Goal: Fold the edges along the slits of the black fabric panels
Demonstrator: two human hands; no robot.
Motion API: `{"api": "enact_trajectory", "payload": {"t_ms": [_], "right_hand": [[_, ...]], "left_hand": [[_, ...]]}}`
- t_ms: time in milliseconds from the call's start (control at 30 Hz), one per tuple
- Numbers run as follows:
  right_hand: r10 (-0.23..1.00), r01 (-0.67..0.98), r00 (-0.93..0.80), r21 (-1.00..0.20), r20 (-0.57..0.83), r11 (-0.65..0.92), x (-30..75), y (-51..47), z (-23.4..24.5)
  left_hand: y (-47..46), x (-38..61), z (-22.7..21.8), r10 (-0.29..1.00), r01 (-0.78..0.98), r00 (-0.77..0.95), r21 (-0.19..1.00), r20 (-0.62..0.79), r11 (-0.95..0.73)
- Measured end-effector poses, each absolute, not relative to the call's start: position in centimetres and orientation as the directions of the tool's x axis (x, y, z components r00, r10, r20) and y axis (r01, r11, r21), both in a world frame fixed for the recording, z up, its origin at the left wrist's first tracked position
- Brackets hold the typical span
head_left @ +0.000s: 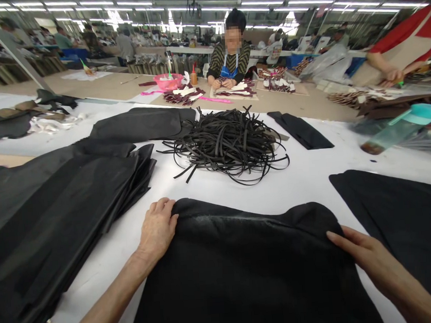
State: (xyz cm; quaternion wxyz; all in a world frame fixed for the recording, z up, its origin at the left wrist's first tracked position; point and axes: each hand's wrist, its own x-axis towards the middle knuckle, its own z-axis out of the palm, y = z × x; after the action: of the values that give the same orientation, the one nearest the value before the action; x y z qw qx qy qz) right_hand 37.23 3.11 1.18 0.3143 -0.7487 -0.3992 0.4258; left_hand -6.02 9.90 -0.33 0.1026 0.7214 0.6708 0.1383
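Note:
A large black leather-like panel (251,271) spreads before me on the white-covered table (303,170). My left hand (157,228) grips its upper left corner, thumb on top and fingers curled at the edge. At the right edge, my right hand (359,245) pinches the panel between the thumb and fingers; the fingers under it are partly hidden. A pale crease line runs along the panel's far edge. Beyond it lies a tangled heap of thin black strips (232,141).
A stack of black panels (57,205) fills the left side. More black panels (397,213) lie at right, near a turquoise-lidded bottle (399,130). Small folded black pieces (301,129) rest behind. Across the table, a co-worker (231,58) handles pieces beside a pink basket (169,81).

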Motion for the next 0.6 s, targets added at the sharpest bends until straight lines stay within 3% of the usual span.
{"api": "enact_trajectory", "payload": {"t_ms": [100, 167, 267, 400, 600], "right_hand": [[0.911, 0.594, 0.339, -0.698, -0.234, -0.4, 37.4, 2.9, 0.1], [0.927, 0.687, 0.336, -0.631, -0.166, -0.361, 37.3, 3.0, -0.3], [0.929, 0.642, 0.309, -0.676, -0.204, -0.362, 37.1, 3.8, 0.0], [0.879, 0.54, 0.322, -0.695, -0.351, -0.475, 36.7, 5.3, 0.9], [0.847, 0.405, 0.335, -0.748, -0.413, -0.525, 36.0, 7.3, 1.0]], "left_hand": [[10.0, -5.5, 0.1, 0.998, 0.961, 0.055, 0.271, 0.033, -0.061], [10.2, -5.2, 0.6, 0.999, 0.968, 0.043, 0.247, -0.006, -0.04], [10.9, -5.0, 1.1, 0.997, 0.972, 0.02, 0.234, -0.072, -0.002], [12.0, -5.2, 0.9, 0.991, 0.97, -0.017, 0.237, -0.133, 0.049], [12.6, -5.0, 0.8, 0.994, 0.959, -0.01, 0.28, -0.108, 0.04]]}}
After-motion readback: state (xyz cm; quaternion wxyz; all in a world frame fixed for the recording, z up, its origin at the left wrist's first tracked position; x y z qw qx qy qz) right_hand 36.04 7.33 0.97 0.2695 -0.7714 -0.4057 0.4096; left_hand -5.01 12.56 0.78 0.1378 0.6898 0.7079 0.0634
